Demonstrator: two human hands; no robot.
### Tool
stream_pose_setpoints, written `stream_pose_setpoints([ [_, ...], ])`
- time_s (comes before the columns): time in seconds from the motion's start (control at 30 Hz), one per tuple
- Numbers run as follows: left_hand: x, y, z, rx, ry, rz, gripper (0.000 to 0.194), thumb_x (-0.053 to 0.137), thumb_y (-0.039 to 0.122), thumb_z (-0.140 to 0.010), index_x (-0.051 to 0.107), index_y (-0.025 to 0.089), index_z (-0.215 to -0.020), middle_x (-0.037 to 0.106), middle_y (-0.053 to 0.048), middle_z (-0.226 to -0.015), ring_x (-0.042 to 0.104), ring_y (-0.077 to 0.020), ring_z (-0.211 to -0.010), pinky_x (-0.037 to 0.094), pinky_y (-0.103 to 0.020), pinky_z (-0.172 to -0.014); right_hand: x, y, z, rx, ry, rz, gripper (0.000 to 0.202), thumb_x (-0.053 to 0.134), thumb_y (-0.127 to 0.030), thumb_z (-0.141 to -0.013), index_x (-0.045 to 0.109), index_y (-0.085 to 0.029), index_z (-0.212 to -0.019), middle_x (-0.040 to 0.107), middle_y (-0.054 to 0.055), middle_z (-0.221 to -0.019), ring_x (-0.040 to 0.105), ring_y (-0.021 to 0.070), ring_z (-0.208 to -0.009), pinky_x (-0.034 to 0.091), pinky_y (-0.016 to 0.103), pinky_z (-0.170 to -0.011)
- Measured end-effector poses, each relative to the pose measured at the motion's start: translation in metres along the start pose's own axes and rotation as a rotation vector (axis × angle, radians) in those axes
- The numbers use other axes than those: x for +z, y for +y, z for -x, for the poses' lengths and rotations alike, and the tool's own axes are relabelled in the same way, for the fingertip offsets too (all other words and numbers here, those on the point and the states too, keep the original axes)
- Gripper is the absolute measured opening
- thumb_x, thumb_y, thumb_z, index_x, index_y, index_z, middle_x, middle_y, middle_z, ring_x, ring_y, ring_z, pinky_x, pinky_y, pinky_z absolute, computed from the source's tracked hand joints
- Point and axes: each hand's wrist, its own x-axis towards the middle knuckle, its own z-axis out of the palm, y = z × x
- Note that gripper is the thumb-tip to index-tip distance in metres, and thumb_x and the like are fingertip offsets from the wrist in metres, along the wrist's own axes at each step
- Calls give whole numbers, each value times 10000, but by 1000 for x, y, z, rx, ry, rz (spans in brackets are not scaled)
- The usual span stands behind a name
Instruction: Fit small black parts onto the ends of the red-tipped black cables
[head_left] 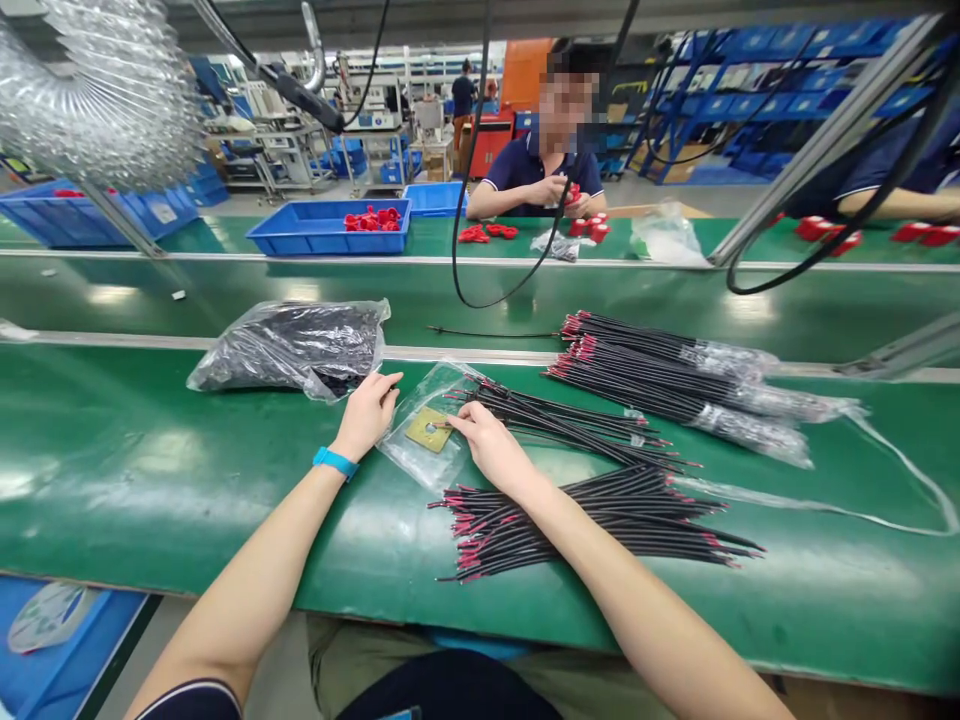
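My left hand (367, 412), a blue band at its wrist, is pinched beside the clear bag of black parts (296, 345). A small dark piece may be at its fingertips, too small to name. My right hand (491, 445) has its thumb and forefinger closed over a yellowish square plate (427, 428) with a hole. What it pinches is a thin, short end that I cannot make out. The plate lies on a flat clear plastic bag (409, 470). Right of it lies a loose pile of black cables (577, 420) with bare or red ends. Under my right forearm spreads another pile of red-tipped black cables (622, 515).
Plastic-wrapped cable bundles (660, 380) lie at the right, with a plastic strip (900, 470) trailing. A single black cable (495, 333) crosses the rail. A hanging black cord (455, 240) loops over the bench. Opposite, a co-worker (510, 190) handles red parts beside a blue tray (285, 235).
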Motion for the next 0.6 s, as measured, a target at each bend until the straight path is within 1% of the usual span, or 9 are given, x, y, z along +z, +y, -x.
stream_pose_setpoints([
  [0.1, 1, 1, 0, 3, 0, 2, 290, 493, 186, -938, 637, 180, -1189, 633, -67, -971, 611, -178, -865, 509, -317, -823, -4, -5, 0, 63, -61, 48, 314, 365, -244, -1028, 654, -189, -1138, 589, 65, -1009, 540, 149, -874, 397, 254, -748],
  [0.17, 1, 1, -1, -1, -2, 10, 287, 498, 179, -934, 640, 177, -1184, 633, -66, -961, 610, -176, -862, 510, -314, -819, -6, -7, 0, 69, -77, 84, 305, 373, -255, -1030, 662, -188, -1102, 598, 59, -970, 538, 149, -842, 373, 256, -724],
  [0.3, 3, -1, 0, -15, -9, 29, 283, 507, 177, -929, 645, 173, -1176, 635, -65, -958, 612, -170, -856, 514, -307, -817, -7, -7, -2, 3, -80, 212, 297, 383, -203, -1022, 678, -190, -1056, 607, 60, -948, 535, 148, -830, 347, 257, -705],
  [0.4, 4, -2, 0, -24, -15, 32, 292, 503, 186, -932, 645, 171, -1187, 633, -68, -972, 610, -167, -853, 513, -307, -822, -3, -6, -3, -28, -97, 290, 291, 405, -217, -1019, 687, -178, -961, 604, 58, -895, 536, 153, -818, 346, 266, -688],
  [0.5, 3, 1, 0, -45, -17, 47, 297, 508, 218, -936, 651, 171, -1192, 631, -69, -956, 599, -165, -814, 516, -317, -809, 0, -5, -4, -57, -102, 303, 269, 447, -218, -1004, 688, -168, -897, 606, 72, -887, 543, 167, -826, 360, 278, -677],
  [0.6, 0, 5, -2, -108, 20, 158, 303, 503, 272, -946, 663, 182, -1188, 639, -71, -957, 614, -161, -797, 532, -328, -805, 0, -4, -2, -71, -82, 268, 239, 474, -166, -978, 705, -171, -920, 617, 87, -891, 554, 173, -823, 393, 284, -686],
])
